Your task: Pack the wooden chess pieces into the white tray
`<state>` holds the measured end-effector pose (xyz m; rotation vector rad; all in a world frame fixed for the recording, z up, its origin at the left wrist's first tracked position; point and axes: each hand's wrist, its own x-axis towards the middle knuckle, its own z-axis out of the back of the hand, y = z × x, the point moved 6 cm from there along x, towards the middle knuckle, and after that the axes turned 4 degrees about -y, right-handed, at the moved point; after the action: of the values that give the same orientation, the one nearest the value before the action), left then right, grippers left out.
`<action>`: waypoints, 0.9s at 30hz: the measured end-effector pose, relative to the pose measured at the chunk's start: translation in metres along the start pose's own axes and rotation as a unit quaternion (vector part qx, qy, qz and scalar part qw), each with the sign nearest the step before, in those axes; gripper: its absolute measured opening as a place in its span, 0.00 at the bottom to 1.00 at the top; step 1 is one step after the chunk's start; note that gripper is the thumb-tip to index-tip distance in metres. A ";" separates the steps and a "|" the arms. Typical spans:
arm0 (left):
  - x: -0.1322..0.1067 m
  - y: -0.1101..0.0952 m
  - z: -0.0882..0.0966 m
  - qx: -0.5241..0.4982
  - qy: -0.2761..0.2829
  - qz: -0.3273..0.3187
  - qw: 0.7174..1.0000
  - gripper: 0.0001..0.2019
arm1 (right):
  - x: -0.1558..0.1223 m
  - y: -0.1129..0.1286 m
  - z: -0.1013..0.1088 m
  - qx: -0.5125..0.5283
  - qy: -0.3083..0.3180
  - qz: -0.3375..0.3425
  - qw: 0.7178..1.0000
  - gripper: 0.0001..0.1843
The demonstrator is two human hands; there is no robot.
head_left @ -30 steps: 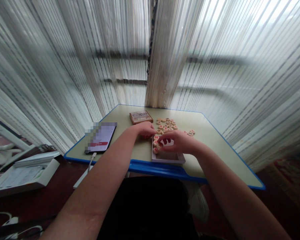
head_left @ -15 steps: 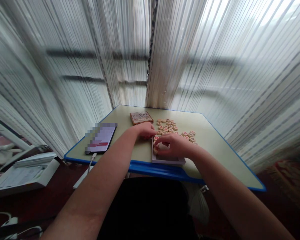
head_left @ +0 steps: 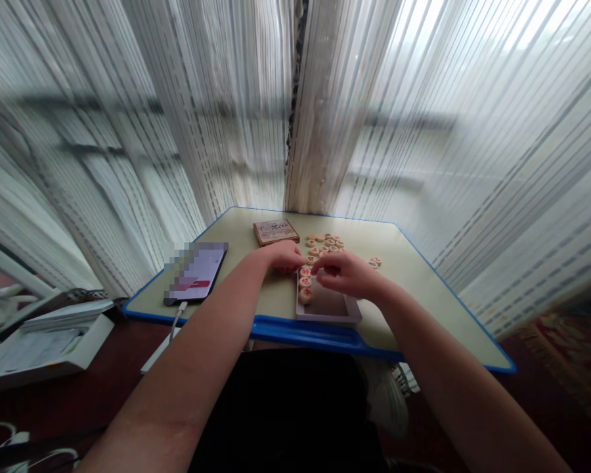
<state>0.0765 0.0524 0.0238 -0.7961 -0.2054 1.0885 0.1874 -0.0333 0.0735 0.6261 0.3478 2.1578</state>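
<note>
And there it is — my right hand (head_left: 343, 272) is up and back from the left side of the open box (head_left: 328, 317), where half a second ago its fingers cover the lower pieces. That uncovers a column of three round pieces (head_left: 305, 282) lying face up along the box's left wall, red characters showing, and bare box floor beside them; I read that as all three set down and let go. The right grip is loosely open now, thumb and forefinger apart, no piece visible between them, poised just right of the topmost of the three. My left hand (head_left: 284, 255) keeps its place at the far left corner, fingers curled; whether that grip holds anything, I can't tell from here. Against the earlier view, the raised right hand hides some of the loose pieces to the right of the box, so I see only a small group (head_left: 375, 262) there. Beyond the box the main cluster (head_left: 330, 242) lies scattered on the bench (head_left: 418, 269) — much as it does a second ago, with the patterned case (head_left: 276, 230) sitting left of it.
</note>
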 end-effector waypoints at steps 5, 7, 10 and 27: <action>0.004 0.004 0.001 0.001 -0.017 0.001 1.000 0.07 | 0.006 -0.037 0.020 -0.095 -0.196 -0.067 0.974 0.12; 0.005 0.006 0.002 -0.002 -0.020 0.007 1.000 0.08 | 0.006 -0.054 0.022 -0.125 -0.227 -0.102 0.960 0.13; 0.005 0.009 0.002 -0.005 -0.030 0.020 0.999 0.08 | 0.004 -0.076 0.023 -0.156 -0.231 -0.171 0.945 0.15; -0.005 0.029 0.008 -0.074 -0.223 0.060 0.970 0.10 | -0.001 -0.108 0.025 -0.200 -0.194 -0.221 0.935 0.18</action>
<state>0.0494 0.0587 0.0106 -0.6933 -0.6306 1.3712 0.2725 0.0319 0.0460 0.6460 -0.1548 1.5643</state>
